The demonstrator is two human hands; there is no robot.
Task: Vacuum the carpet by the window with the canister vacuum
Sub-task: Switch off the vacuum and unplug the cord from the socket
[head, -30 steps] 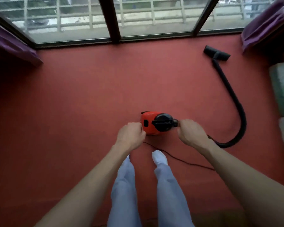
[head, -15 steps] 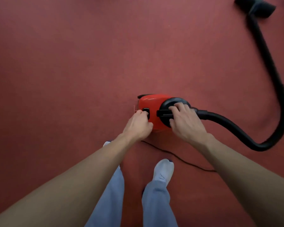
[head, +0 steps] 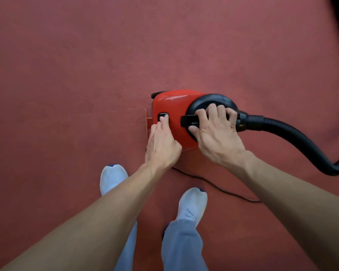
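Carpet (head: 57, 85): red-brown pile that filled the view from edge to edge, with the vacuum and both feet on it.
Left foot (head: 112, 178): in a pale sock with a dark toe, planted at 7 o'clock from the vacuum, toe pointing to 12.
Left hand (head: 161, 145): reached in from 7 o'clock. Its first fingers were stretched straight and the tip of one pressed on the switch, while the thumb lay tucked against the red shell.
Switch (head: 163, 116): a small black rocker set into the top of the vacuum near its 9 o'clock end.
Canister vacuum (head: 174, 106): a red body with a black round end, sitting on the carpet at the middle of the view. A red tab stuck out from it at 9 o'clock.
Right foot (head: 193, 202): same pale sock, at 6 o'clock from the vacuum and nearer the camera than the other foot.
Handle (head: 189, 121): a black bar across the round black end.
Right hand (head: 217, 133): came in from 4 o'clock, with the fingers curled over the handle and the thumb under it – a full grip.
Cord (head: 213, 185): a thin black line running over the carpet from under the left wrist toward 4 o'clock.
Hose (head: 293, 133): black and ribbed. It left the vacuum at 3 o'clock, sagged toward 4, then bent up along the right edge – blurred there.
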